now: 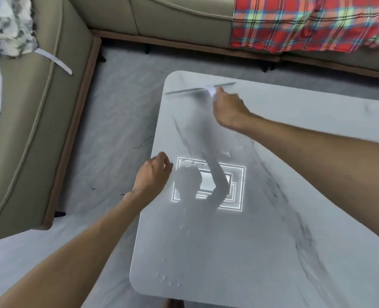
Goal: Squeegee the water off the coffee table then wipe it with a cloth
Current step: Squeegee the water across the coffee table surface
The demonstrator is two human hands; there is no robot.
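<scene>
A white marble-pattern coffee table [261,252] fills the middle and right of the view. Water droplets [173,278] bead near its front left corner, and more lie near the middle. My right hand [228,110] is shut on the handle of a squeegee [184,91], whose long thin blade lies across the far left corner of the table. My left hand [153,174] hovers at the table's left edge with its fingers loosely curled, holding nothing. No cloth is visible on the table.
A beige sofa [28,130] runs along the left and the back. A red plaid blanket [306,23] hangs over the back sofa. A white and grey fabric [8,25] lies on the left sofa. Pale marble floor [113,130] surrounds the table.
</scene>
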